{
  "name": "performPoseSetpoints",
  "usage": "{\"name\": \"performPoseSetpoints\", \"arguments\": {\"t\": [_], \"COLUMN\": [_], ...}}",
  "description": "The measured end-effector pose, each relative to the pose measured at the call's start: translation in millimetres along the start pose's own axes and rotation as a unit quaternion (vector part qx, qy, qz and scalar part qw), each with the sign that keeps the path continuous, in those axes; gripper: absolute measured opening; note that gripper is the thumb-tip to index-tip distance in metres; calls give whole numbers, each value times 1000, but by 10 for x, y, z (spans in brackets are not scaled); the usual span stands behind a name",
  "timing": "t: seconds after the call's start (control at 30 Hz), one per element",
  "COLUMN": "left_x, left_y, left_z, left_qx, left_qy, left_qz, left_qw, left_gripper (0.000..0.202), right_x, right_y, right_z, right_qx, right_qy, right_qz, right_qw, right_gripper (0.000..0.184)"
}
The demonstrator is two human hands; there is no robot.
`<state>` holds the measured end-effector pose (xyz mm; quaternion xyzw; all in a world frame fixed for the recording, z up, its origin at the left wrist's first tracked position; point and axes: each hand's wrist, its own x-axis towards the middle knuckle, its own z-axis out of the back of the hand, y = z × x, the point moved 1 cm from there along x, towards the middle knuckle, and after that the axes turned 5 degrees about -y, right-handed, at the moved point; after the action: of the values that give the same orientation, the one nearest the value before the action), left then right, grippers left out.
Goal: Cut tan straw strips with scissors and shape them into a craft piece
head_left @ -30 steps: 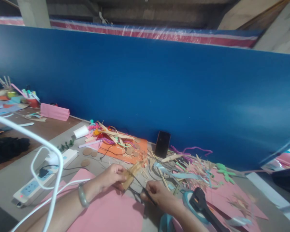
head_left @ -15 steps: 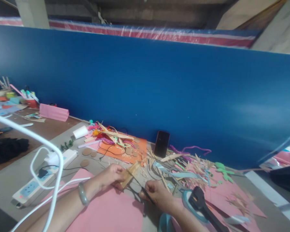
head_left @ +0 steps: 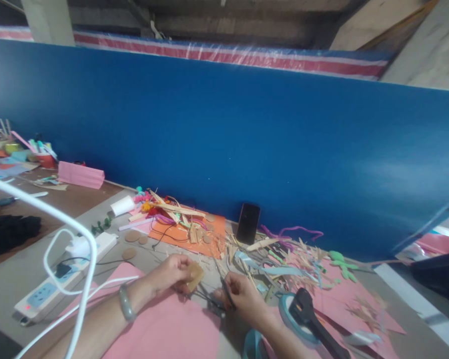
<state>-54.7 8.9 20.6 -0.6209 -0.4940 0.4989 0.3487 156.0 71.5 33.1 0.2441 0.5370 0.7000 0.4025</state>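
Note:
My left hand pinches a short, flat tan strip that looks like straw or husk; its squared end points away from me. Fingers of my right hand are closed around dark-handled scissors, whose thin blade slants up and left, just right of the strip and apart from it. Part of the scissors is blurred and hidden by my fingers. Beneath my left hand lies a pink sheet. A small tan piece rests on the orange sheet beyond the hands.
A phone leans against the blue partition. Scraps and pipe cleaners spread to the right, near a tape roll and a black-handled tool. At left, a power strip lies under a looping white cable.
The strip in my left hand is shorter, and a tan piece now lies on the orange sheet. The scissor blade has moved off the strip to the right and points more upward.

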Motion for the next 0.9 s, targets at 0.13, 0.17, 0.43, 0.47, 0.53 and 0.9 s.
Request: {"name": "performPoseSetpoints", "arguments": {"t": [0.13,0.17,0.43,0.47,0.53,0.9], "left_x": [-78,-97,-138,-131,-115,-11], "left_y": [12,31,152,138,107,139], "left_z": [-109,-142,-243,-228,-192,-110], "left_qx": [9,12,92,117,162,118], "left_qy": [13,17,10,-6,-36,-70], "left_qz": [-54,-65,-142,-163,-205,-130], "left_qw": [998,998,985,980,965,982], "left_gripper": [39,39,30,27,24,35], "right_x": [-22,-37,-107,-105,-94,51], "right_y": [47,73,129,140,164,-87], "right_z": [-65,-88,-205,-200,-180,-96], "right_qx": [52,55,75,77,76,106], "right_qy": [-58,-64,-109,-110,-114,-133], "right_qz": [3,2,47,48,40,19], "right_qw": [997,996,990,990,990,985], "right_gripper": [44,43,29,29,30,42]}}
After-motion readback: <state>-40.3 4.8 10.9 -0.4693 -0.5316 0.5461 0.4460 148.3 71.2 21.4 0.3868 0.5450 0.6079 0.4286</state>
